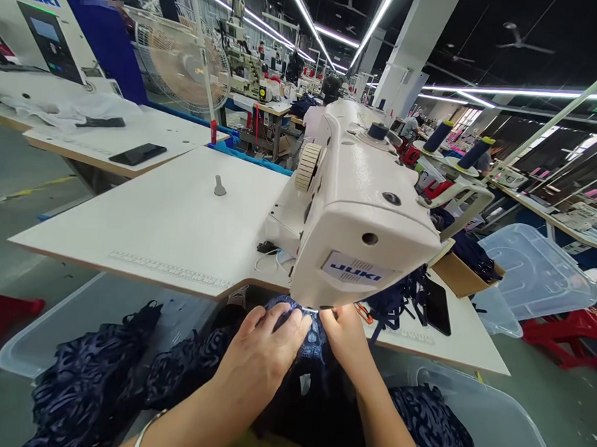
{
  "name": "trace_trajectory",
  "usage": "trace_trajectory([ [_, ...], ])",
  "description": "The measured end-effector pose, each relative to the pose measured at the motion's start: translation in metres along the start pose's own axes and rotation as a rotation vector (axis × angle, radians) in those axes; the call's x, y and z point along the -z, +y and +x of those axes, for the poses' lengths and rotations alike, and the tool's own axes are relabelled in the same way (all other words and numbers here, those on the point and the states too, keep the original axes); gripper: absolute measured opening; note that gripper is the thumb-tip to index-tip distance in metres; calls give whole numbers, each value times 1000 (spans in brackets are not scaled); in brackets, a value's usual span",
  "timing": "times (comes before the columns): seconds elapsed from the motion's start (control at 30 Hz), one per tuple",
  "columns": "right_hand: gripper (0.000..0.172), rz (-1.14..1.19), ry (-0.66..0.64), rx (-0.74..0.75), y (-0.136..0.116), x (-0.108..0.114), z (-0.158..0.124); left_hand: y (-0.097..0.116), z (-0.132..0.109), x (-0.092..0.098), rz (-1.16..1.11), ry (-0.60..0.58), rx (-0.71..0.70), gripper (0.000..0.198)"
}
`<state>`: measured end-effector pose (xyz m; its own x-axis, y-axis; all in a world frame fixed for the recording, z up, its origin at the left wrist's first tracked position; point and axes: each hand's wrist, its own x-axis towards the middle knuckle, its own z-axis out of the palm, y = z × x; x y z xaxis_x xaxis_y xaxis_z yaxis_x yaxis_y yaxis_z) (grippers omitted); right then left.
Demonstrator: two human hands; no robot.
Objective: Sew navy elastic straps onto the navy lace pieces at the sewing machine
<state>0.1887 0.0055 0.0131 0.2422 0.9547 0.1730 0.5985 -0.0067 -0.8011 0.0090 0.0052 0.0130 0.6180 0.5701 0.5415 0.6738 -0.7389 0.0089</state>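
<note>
A white JUKI sewing machine [369, 214] stands in front of me, its head covering the needle area. A piece of navy lace fabric [313, 344] lies at the machine's front edge and hangs toward my lap. My left hand [267, 345] has its fingers curled and pressed on the lace's left side. My right hand [345, 336] pinches the right side, with its fingertips partly hidden under the machine head. Just right of that hand lies an orange-handled tool [364, 313], mostly hidden. Navy straps [397, 299] are heaped beside it.
Clear plastic bins with navy lace pieces [95, 366] and more lace [433, 424] flank my lap. A phone [437, 305] lies on the sewing table [179, 210] at right. A cardboard box [463, 275] and fan [184, 64] are farther off.
</note>
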Motion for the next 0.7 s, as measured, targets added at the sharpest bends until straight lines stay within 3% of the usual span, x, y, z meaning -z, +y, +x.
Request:
trace_trajectory([
  [0.7, 14, -80, -25, 39, -2, 0, -1, 5, 1, 0, 8, 20, -7, 34],
])
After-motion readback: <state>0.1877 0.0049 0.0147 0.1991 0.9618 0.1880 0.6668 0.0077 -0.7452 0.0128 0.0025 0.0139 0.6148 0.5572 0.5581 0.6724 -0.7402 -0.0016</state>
